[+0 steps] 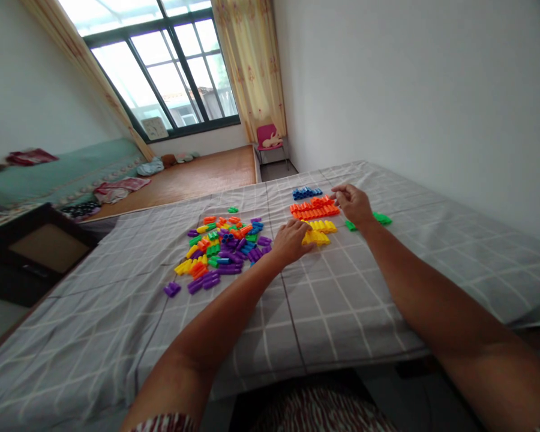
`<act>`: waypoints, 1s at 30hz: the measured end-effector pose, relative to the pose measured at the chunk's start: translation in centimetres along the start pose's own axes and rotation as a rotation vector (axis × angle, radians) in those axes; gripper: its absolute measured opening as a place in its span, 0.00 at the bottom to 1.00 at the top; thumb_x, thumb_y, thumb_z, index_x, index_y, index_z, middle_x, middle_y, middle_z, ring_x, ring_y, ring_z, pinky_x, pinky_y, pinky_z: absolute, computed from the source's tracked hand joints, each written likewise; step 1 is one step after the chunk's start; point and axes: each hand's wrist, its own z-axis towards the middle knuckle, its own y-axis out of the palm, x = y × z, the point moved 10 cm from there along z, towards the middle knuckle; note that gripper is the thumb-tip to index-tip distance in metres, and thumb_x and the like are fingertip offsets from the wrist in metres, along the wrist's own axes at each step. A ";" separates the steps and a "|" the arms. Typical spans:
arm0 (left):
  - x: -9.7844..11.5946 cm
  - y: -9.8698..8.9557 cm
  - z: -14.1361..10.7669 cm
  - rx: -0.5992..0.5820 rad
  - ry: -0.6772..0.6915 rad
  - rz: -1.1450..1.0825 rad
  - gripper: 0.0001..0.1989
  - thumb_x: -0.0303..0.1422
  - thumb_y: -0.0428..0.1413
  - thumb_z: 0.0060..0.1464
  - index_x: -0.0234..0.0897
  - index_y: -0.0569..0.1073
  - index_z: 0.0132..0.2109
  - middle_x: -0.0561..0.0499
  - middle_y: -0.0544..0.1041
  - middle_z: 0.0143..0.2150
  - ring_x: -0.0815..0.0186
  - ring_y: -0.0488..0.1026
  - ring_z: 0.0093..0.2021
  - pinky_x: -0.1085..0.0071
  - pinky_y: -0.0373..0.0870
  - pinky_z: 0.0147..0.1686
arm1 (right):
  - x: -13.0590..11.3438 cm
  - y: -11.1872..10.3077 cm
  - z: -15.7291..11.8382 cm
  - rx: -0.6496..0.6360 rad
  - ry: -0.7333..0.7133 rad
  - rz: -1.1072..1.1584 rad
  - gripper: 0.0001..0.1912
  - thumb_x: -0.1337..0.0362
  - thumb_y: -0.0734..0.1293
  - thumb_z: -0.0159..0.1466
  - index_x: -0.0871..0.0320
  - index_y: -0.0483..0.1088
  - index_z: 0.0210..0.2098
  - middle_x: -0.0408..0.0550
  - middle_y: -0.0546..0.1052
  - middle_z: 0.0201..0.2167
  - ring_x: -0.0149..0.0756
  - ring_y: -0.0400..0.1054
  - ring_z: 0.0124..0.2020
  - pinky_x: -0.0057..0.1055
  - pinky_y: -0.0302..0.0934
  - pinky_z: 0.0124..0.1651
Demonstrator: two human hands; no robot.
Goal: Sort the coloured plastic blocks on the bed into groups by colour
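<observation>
Left hand (291, 241) touches two yellow rows (323, 227), right hand (353, 203) beside orange (315, 210).

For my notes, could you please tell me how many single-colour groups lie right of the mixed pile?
4: blue group at the back, orange group next, yellow group by the left hand, green group near the right hand, perhaps partly hidden.

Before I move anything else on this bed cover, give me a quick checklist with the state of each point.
1. Blue group one colour: ok.
2. Orange group apart from the mixed pile: ok.
3. Mixed pile separated by colour: not ok, several colours jumbled.
4. Green pieces in one unbroken row: cannot tell, partly hidden.
5. Left hand empty: cannot tell.
6. Right hand empty: cannot tell.
</observation>
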 end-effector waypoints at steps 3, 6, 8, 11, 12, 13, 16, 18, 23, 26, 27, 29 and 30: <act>0.2 -0.1 -0.3 0.033 -0.012 0.028 0.20 0.41 0.59 0.53 0.40 0.71 0.52 0.44 0.69 0.55 0.54 0.62 0.58 0.56 0.62 0.55 | -0.4 0.4 -0.2 -0.021 -0.018 -0.007 0.16 0.56 0.61 0.61 0.59 0.70 0.42 0.50 0.79 0.32 0.32 0.71 0.26 0.29 0.66 0.30; 0.0 -1.0 -0.5 0.057 0.013 0.045 0.22 0.42 0.59 0.53 0.41 0.71 0.53 0.44 0.70 0.56 0.54 0.62 0.58 0.56 0.63 0.55 | -1.1 0.6 -0.6 -0.032 -0.035 -0.013 0.18 0.54 0.61 0.62 0.59 0.69 0.44 0.50 0.79 0.31 0.31 0.69 0.24 0.28 0.64 0.28; -1.7 -2.6 -0.6 0.087 0.001 0.038 0.19 0.42 0.57 0.55 0.41 0.72 0.52 0.45 0.72 0.54 0.56 0.64 0.57 0.57 0.63 0.55 | -1.8 0.7 -0.9 -0.044 -0.051 -0.036 0.18 0.52 0.60 0.63 0.59 0.70 0.43 0.48 0.79 0.29 0.31 0.68 0.22 0.27 0.62 0.26; -7.3 -5.7 -1.1 0.101 -0.123 0.016 0.14 0.36 0.51 0.59 0.40 0.76 0.48 0.46 0.75 0.50 0.59 0.68 0.53 0.62 0.64 0.55 | -3.2 1.5 -1.5 -0.090 -0.091 -0.088 0.19 0.49 0.60 0.63 0.58 0.71 0.36 0.46 0.76 0.23 0.30 0.65 0.20 0.26 0.59 0.24; -9.7 -6.5 -1.4 0.090 -0.192 0.022 0.13 0.33 0.51 0.58 0.38 0.77 0.47 0.46 0.77 0.49 0.59 0.70 0.52 0.62 0.64 0.55 | -3.7 1.8 -1.8 -0.107 -0.108 -0.102 0.20 0.48 0.60 0.63 0.58 0.71 0.34 0.46 0.75 0.22 0.30 0.65 0.20 0.26 0.59 0.24; -12.1 -7.2 -1.9 0.071 -0.282 0.037 0.13 0.30 0.51 0.57 0.37 0.78 0.46 0.45 0.77 0.48 0.58 0.71 0.51 0.62 0.65 0.54 | -4.1 2.3 -2.1 -0.127 -0.125 -0.116 0.20 0.47 0.60 0.63 0.58 0.71 0.34 0.45 0.75 0.21 0.31 0.65 0.20 0.26 0.60 0.25; -15.4 -6.1 -3.2 -0.138 -0.324 -0.045 0.15 0.27 0.53 0.51 0.36 0.79 0.45 0.47 0.80 0.42 0.60 0.75 0.43 0.66 0.69 0.48 | -4.9 3.6 -2.9 -0.184 -0.179 -0.168 0.21 0.46 0.59 0.64 0.57 0.71 0.36 0.45 0.76 0.22 0.32 0.68 0.22 0.26 0.61 0.27; -14.2 -4.3 -3.8 -0.282 -0.175 -0.121 0.18 0.24 0.53 0.48 0.37 0.79 0.46 0.50 0.80 0.42 0.63 0.75 0.42 0.70 0.69 0.47 | -4.9 4.3 -3.2 -0.215 -0.206 -0.214 0.20 0.47 0.59 0.65 0.57 0.71 0.38 0.45 0.77 0.23 0.33 0.70 0.23 0.27 0.62 0.28; -10.8 -1.6 -4.8 -0.354 0.034 -0.068 0.24 0.19 0.51 0.43 0.40 0.78 0.47 0.50 0.79 0.48 0.63 0.73 0.49 0.68 0.65 0.55 | -4.2 4.2 -3.1 -0.202 -0.217 -0.265 0.19 0.48 0.60 0.65 0.57 0.72 0.39 0.46 0.78 0.24 0.34 0.72 0.24 0.28 0.63 0.29; -10.7 -1.3 -4.6 -0.309 -0.003 -0.021 0.20 0.23 0.52 0.48 0.39 0.77 0.48 0.47 0.78 0.48 0.61 0.73 0.48 0.67 0.66 0.53 | -4.3 3.7 -2.9 -0.183 -0.218 -0.257 0.18 0.49 0.60 0.65 0.57 0.72 0.38 0.46 0.77 0.24 0.35 0.72 0.25 0.29 0.64 0.30; -11.0 -1.5 -4.4 -0.265 -0.043 0.000 0.19 0.24 0.52 0.50 0.38 0.77 0.49 0.46 0.78 0.48 0.61 0.73 0.48 0.66 0.67 0.52 | -4.5 3.4 -2.8 -0.166 -0.215 -0.249 0.18 0.49 0.60 0.64 0.57 0.72 0.38 0.46 0.77 0.24 0.35 0.72 0.25 0.29 0.64 0.30; -11.6 -2.1 -4.2 -0.175 -0.123 0.046 0.16 0.28 0.52 0.54 0.37 0.76 0.49 0.44 0.78 0.46 0.59 0.74 0.46 0.65 0.69 0.50 | -4.8 2.5 -2.4 -0.113 -0.199 -0.211 0.18 0.49 0.61 0.64 0.57 0.72 0.36 0.46 0.77 0.24 0.35 0.72 0.25 0.30 0.65 0.31; -11.7 -2.2 -4.1 -0.151 -0.149 0.069 0.15 0.30 0.51 0.55 0.37 0.76 0.48 0.43 0.78 0.44 0.59 0.74 0.45 0.64 0.69 0.49 | -4.9 1.8 -2.2 -0.076 -0.183 -0.179 0.18 0.49 0.61 0.64 0.57 0.72 0.36 0.46 0.77 0.24 0.34 0.71 0.25 0.29 0.65 0.31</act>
